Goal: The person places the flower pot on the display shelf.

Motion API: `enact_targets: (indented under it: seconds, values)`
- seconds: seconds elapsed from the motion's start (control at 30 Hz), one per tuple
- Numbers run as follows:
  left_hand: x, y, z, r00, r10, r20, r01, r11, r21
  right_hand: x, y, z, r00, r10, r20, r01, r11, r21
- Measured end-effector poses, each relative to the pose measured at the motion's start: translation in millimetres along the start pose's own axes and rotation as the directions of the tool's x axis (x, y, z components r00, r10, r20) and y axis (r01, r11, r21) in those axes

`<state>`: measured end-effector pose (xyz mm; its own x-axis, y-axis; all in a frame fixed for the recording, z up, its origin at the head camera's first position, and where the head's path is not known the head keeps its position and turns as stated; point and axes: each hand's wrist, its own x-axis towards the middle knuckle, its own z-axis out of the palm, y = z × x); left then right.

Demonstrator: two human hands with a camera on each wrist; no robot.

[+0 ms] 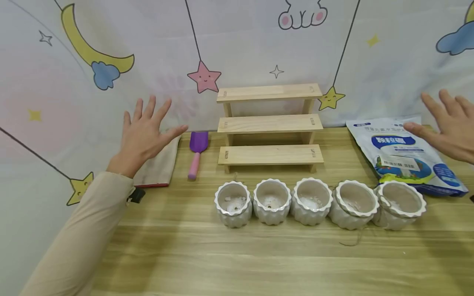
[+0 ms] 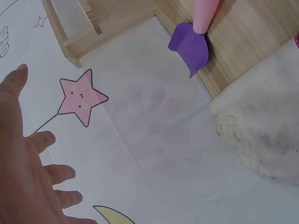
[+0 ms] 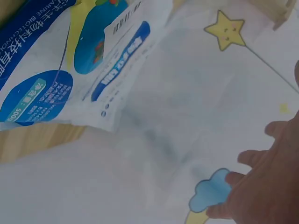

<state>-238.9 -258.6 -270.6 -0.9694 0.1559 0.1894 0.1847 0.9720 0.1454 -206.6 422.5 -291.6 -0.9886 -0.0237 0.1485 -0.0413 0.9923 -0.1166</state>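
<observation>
White pots (image 1: 312, 216), five; bag (image 1: 401, 152), one

Lit bright and even in head view; dimmer, greyer in both wrist views.
Shaded softly on tabletop (image 1: 259, 263) left-front and right-front of wooden shelf (image 1: 270, 123); glinting faintly on white pots (image 1: 311, 214) in front of shelf; dull, soft on right hand (image 3: 268, 182) in right wrist view.

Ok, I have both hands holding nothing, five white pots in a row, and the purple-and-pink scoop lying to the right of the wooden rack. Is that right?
Not quite: the head view shows the scoop lying to the left of the wooden rack. The rest stands: left hand and right hand hold nothing, and five white pots are in a row.
</observation>
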Motion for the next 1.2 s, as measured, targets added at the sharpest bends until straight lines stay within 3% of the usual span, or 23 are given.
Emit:
enact_targets:
  seconds: [0.43,0.57,0.67,0.77,0.97,1.1,1.2]
  values:
    - [4.4,8.9,-8.6,0.999,-0.008,-0.050,0.002,0.994,-0.109,-3.9,-14,-18,1.000,-0.009,0.012,0.008,0.995,0.101]
    - [6.1,13.9,-10.1,0.996,-0.008,-0.088,-0.009,0.981,-0.192,-2.0,-11,-21,0.999,-0.016,0.045,0.007,0.980,0.201]
    - [7.5,17.9,-10.7,0.994,-0.007,-0.112,-0.022,0.965,-0.260,-4.7,-13,-25,0.998,-0.017,0.067,-0.005,0.948,0.318]
    - [8.4,21.7,-10.5,0.992,-0.017,-0.124,-0.024,0.946,-0.322,-9.4,-21,-30,0.997,-0.035,0.068,0.002,0.898,0.440]
    - [9.2,28.7,-6.3,0.989,-0.027,-0.146,-0.043,0.890,-0.454,-15.4,-26,-28,0.999,-0.049,-0.012,0.045,0.764,0.643]
    - [8.3,31.8,-2.0,0.984,-0.043,-0.174,-0.060,0.835,-0.546,-9.1,-15,-17,0.998,-0.013,-0.064,0.057,0.653,0.756]
    - [6.7,33.8,0.6,0.977,-0.091,-0.192,-0.048,0.788,-0.614,-2.0,2,-7,0.998,-0.003,-0.055,0.048,0.545,0.837]
